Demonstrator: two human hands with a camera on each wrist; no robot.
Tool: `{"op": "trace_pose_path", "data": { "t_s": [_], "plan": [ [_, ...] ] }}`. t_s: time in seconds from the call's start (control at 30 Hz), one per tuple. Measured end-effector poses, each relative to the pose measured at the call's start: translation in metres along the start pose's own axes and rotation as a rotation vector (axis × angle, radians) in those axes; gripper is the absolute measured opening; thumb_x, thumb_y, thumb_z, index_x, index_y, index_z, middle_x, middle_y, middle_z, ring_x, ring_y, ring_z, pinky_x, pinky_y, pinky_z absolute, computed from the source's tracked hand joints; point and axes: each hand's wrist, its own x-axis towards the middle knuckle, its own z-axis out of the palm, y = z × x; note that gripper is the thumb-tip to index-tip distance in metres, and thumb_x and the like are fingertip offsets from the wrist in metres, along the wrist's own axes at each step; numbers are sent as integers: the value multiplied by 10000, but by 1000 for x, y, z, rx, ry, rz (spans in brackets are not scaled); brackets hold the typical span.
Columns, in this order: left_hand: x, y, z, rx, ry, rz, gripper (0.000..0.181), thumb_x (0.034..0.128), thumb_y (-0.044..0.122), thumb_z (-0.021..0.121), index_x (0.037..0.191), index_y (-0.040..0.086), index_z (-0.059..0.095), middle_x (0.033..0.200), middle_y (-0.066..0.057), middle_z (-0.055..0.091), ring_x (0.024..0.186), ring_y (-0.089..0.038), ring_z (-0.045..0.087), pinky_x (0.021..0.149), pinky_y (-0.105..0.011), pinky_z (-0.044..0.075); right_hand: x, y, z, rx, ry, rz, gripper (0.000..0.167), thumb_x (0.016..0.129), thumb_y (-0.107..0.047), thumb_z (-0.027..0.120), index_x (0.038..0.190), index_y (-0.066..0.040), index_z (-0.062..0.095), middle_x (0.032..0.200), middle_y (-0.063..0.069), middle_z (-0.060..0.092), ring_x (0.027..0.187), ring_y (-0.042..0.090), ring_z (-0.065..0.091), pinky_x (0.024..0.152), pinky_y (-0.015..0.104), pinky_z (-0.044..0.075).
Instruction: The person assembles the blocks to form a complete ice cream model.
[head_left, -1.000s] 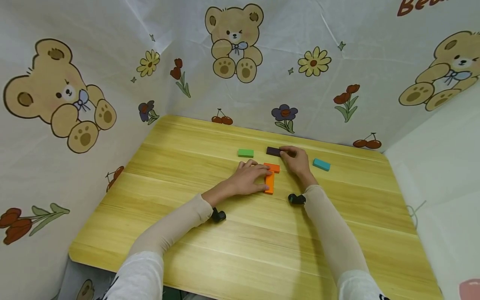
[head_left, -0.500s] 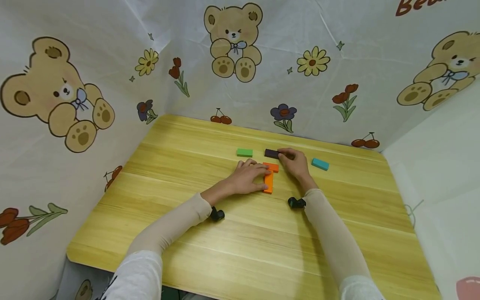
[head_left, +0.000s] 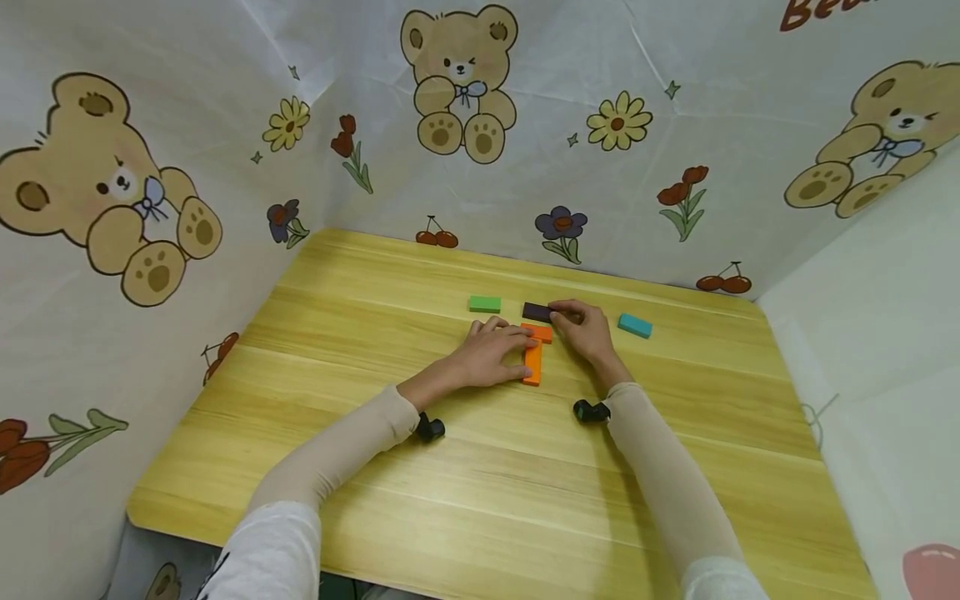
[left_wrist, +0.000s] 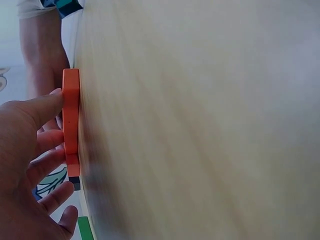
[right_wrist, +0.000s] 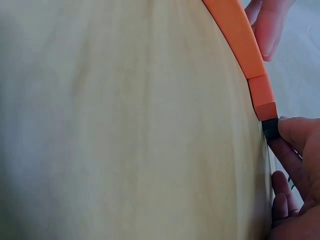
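My left hand (head_left: 491, 357) rests its thumb and fingertips on two orange blocks that form a T. The longer-looking orange block (head_left: 532, 367) points toward me, and the red-orange block (head_left: 543, 334) lies crosswise at its far end. Just beyond them is a dark, near-black block (head_left: 536, 312). My right hand (head_left: 588, 335) pinches the right end of this dark block (right_wrist: 270, 128) between thumb and finger. In the right wrist view the dark block sits right up against the red-orange block (right_wrist: 261, 91); left-hand fingers partly cover the orange pieces.
A green block (head_left: 484, 304) lies left of the dark one, and a blue block (head_left: 635, 325) lies to the right of my right hand. All stand on a wood-grain table (head_left: 480, 492). Behind it hangs a bear-printed cloth (head_left: 510, 200).
My right hand has drawn the dark block toward me, narrowing the gap to the red-orange block. My left hand keeps its place on the orange blocks. The view has shifted slightly.
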Motion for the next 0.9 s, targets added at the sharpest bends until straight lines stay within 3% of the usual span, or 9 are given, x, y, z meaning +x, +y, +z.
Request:
{"op": "trace_pose_path", "data": {
  "t_s": [0.67, 0.9],
  "plan": [
    [2, -1, 1, 11, -2, -5, 590, 1040, 570, 653, 1567, 318, 572, 1701, 74, 469, 1478, -246, 389, 1043, -455, 318, -8, -3, -3, 6, -63, -1, 285, 1066, -295, 701, 1300, -150, 775, 1409, 145, 724, 1443, 356, 568, 1263, 593, 361],
    [8, -2, -3, 14, -17, 1, 560, 1006, 573, 703, 1491, 303, 627, 1680, 38, 483, 1510, -273, 364, 1083, -475, 313, -9, -5, -4, 13, -68, -7, 269, 1058, -274, 711, 1275, -133, 784, 1394, 154, 730, 1427, 364, 575, 1262, 605, 351]
  ]
}}
